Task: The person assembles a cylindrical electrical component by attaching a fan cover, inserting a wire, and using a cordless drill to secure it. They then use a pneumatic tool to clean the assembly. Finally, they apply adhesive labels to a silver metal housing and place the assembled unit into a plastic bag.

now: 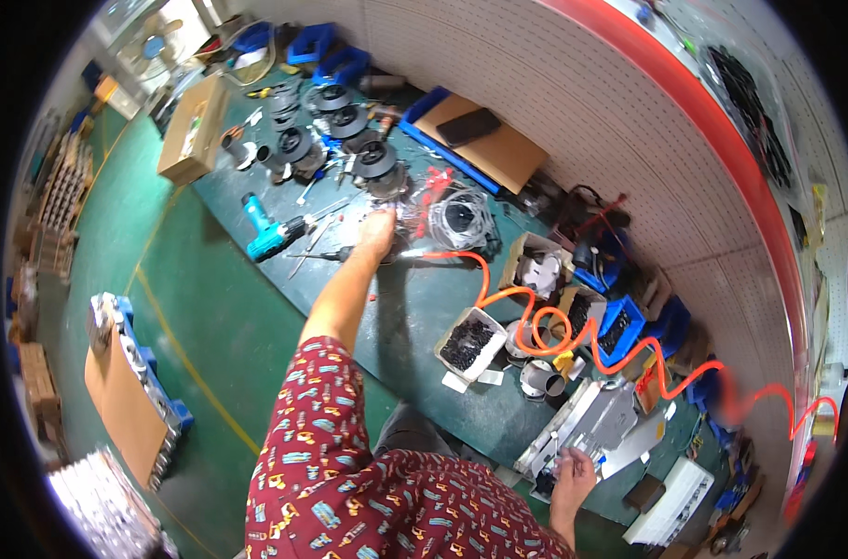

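My left hand reaches across the green workbench to a heap of clear plastic bags. Its fingers point away and are mostly hidden, so their grip does not show. Under the wrist lies a slim dark air tool, apparently joined to the orange coiled hose. To the left rests a teal cordless drill. My right hand is low at the bench's near right edge, its fingers drawn together beside grey metal plates. Whatever they pinch is too small to name.
Round motor-like units with black tops stand beyond my left hand. A white box of small black parts and blue bins sit to the right. A dark phone-like slab lies on cardboard. A cardboard box stands at the far left.
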{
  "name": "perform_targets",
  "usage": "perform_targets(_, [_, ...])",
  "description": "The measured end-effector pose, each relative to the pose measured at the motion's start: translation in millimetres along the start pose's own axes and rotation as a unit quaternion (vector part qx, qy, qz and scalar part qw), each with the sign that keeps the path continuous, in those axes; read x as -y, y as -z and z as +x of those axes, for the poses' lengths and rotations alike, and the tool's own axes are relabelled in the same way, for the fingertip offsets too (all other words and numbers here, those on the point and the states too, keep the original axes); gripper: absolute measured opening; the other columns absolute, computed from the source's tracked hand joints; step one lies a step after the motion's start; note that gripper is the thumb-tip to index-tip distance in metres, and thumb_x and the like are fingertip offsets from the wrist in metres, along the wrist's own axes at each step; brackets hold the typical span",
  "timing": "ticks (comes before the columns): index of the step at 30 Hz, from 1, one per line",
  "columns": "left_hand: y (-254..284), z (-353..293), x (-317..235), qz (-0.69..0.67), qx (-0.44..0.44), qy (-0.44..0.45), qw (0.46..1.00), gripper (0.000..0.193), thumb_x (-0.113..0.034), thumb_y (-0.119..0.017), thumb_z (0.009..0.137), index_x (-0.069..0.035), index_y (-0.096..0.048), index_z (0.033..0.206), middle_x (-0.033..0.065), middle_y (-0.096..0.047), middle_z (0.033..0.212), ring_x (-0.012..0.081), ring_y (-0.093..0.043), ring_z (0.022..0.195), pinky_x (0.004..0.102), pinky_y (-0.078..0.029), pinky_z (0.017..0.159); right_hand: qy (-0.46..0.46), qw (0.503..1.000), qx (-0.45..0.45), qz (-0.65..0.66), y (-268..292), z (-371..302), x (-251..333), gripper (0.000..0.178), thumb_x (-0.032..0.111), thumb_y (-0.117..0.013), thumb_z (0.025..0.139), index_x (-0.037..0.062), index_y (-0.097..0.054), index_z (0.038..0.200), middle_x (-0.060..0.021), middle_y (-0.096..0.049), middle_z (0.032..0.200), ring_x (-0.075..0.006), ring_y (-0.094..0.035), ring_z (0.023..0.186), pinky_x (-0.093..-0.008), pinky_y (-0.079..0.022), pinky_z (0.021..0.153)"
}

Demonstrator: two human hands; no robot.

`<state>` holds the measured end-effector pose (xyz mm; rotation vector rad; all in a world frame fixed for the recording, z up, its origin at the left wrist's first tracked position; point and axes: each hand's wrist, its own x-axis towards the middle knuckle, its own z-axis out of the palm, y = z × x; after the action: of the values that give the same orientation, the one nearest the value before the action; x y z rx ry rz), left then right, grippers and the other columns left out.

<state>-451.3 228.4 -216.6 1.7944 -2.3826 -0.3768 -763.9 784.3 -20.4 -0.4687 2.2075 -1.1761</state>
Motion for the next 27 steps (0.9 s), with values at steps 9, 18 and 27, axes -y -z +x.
perform_targets(9, [23.1, 10.6, 4.2, -0.105, -0.090, -0.022, 0.990, 0.019, -0.024, -0.057, 0.101, -0.007, -0.064, 0.100, 0.0235, -0.070, 0.096, 0.0450, -0.067, 0.091, 0.0544, -0.052, 0.076, 0.000, 0.999, 0.030, 0.039, -30.6, 13.6, 20.5, 0.019, 0.000, -0.061, 0.098, -0.0041, -0.066, 0.116, -0.0116, -0.074, 0.107, -0.0143, -0.071, 0.085, -0.0260, -0.058, 0.073])
perform_targets(18, [101.1, 17.7, -57.2, -0.452, -0.341, -0.032, 0.824, 0.019, -0.017, -0.060, 0.105, 0.000, -0.064, 0.100, 0.0029, -0.060, 0.088, 0.0116, -0.054, 0.082, 0.0302, -0.048, 0.076, -0.011, 0.998, 0.049, 0.043, -51.9, 16.5, 34.2, 0.019, 0.000, -0.061, 0.100, -0.0062, -0.065, 0.118, -0.0147, -0.074, 0.107, -0.0150, -0.070, 0.087, -0.0263, -0.058, 0.074])
perform_targets(27, [141.7, -1.1, -93.3, -0.497, -0.239, 0.024, 0.834, 0.019, -0.018, -0.056, 0.107, -0.001, -0.061, 0.100, 0.0009, -0.058, 0.086, 0.0089, -0.050, 0.076, 0.0261, -0.044, 0.068, 0.009, 0.993, 0.085, 0.077, -85.2, 42.1, 61.7, 0.019, 0.001, -0.061, 0.100, -0.0041, -0.067, 0.117, -0.0114, -0.074, 0.107, -0.0140, -0.070, 0.088, -0.0258, -0.058, 0.075])
